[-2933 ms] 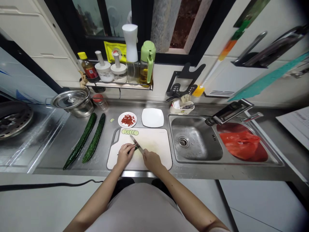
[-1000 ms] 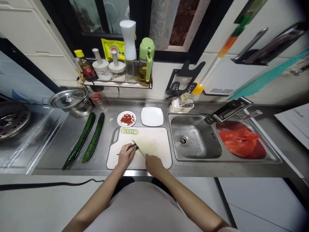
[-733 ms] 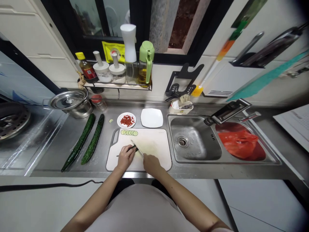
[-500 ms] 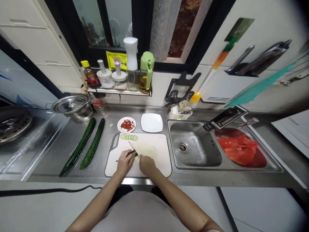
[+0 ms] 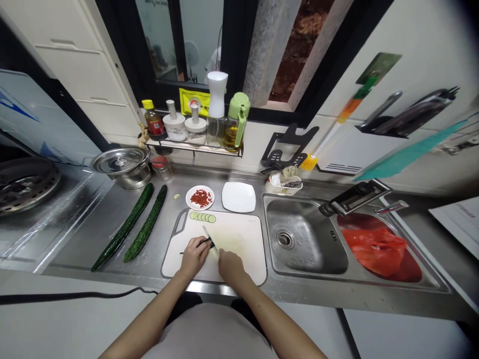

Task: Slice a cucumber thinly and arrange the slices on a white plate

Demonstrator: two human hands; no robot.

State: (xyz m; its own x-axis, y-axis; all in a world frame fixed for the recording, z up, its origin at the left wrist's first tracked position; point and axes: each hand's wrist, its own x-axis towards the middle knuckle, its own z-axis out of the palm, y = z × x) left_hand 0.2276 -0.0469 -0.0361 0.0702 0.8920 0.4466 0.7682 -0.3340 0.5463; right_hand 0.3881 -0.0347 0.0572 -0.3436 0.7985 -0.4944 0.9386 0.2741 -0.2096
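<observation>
My right hand (image 5: 232,267) is closed round the handle of a knife (image 5: 212,239), whose blade points up and to the left over the white cutting board (image 5: 239,224). The fingers of my left hand (image 5: 194,258) press on a dark green piece of cucumber (image 5: 205,241) beside the blade; most of that piece is hidden under them. A row of thin cucumber slices (image 5: 202,217) lies along the board's upper left edge. Behind the board stand a small plate of red bits (image 5: 201,198) and a white square plate (image 5: 238,196).
Two whole cucumbers (image 5: 145,225) lie left of the board, near a lidded steel pot (image 5: 127,167). To the right is a steel sink (image 5: 307,239) with a red plastic bag (image 5: 377,249) in its second basin. A rack (image 5: 194,146) holds several seasoning containers.
The camera view has tilted up and shifted slightly, so the scene sits lower and a little to the right. Both hands and the knife stay almost in place on the board.
</observation>
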